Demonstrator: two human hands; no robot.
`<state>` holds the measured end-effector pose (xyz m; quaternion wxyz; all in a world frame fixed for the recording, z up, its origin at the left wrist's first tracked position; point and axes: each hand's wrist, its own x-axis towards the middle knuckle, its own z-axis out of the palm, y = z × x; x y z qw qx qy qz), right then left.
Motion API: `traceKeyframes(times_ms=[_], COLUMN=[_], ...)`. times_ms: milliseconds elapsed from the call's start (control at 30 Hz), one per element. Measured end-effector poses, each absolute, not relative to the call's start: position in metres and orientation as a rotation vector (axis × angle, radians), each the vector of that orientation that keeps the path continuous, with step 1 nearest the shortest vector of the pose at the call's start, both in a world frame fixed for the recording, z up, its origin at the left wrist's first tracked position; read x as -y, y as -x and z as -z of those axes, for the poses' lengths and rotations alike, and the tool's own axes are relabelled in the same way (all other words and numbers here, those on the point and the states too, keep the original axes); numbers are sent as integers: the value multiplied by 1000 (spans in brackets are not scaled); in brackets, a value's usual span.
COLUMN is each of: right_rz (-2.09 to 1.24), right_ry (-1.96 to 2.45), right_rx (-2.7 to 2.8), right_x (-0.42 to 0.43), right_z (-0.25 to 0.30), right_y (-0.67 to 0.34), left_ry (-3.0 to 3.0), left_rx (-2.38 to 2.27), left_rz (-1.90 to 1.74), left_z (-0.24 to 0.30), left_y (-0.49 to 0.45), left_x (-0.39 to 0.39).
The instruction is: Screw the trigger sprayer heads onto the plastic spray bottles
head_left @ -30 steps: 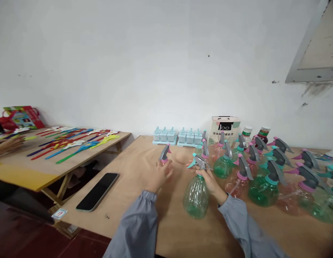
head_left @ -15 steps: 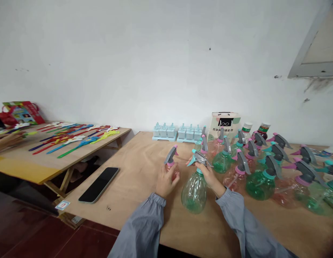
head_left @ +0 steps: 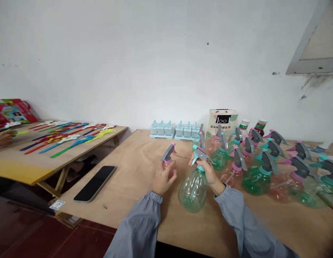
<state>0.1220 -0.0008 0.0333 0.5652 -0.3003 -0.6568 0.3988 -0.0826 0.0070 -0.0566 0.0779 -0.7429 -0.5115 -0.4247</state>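
In my right hand [head_left: 209, 172] is a clear green spray bottle [head_left: 192, 193], gripped around its neck and trigger. Its grey and turquoise head points left, and the bottle tilts slightly. My left hand [head_left: 161, 180] curls around the body of a pink spray bottle [head_left: 169, 153] with a grey and pink head. That bottle stands to the left of the green one, and its lower part is hidden behind my fingers. More pink and green spray bottles [head_left: 259, 181] crowd the table just beyond and to the right of my right hand.
A phone [head_left: 95, 183] lies on the wooden table [head_left: 128, 161] at left. Pale blue ice-pop moulds [head_left: 162, 129] and a paper bag [head_left: 221, 123] stand against the wall. Colourful hand-shaped clappers [head_left: 72, 139] cover the left-hand table, where another person's hand [head_left: 3, 139] shows.
The view has shifted slightly, moving most things a little left. The green bottle tilts a bit more in my right hand. My left hand stays around the pink bottle.
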Motion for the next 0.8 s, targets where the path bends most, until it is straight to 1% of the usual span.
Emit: traceKeyframes(times_ms=[100, 233, 400, 633, 800], right_rz=[-900, -969, -891, -936, -831], right_ry=[738, 715, 730, 740, 795], right_rx=[1557, 1578, 1511, 1618, 1592], right_x=[1, 1, 1, 1, 2], right_z=[-38, -37, -31, -31, -29], right_y=[-122, -120, -119, -116, -116], left_ry=[2236, 2234, 2240, 2256, 2255], left_rx=[1538, 1539, 1522, 1517, 1521], left_rz=[1269, 1269, 1270, 1290, 1290], left_z=[56, 56, 57, 57, 56], left_y=[82, 82, 83, 82, 82], left_x=[-7, -7, -8, -7, -7])
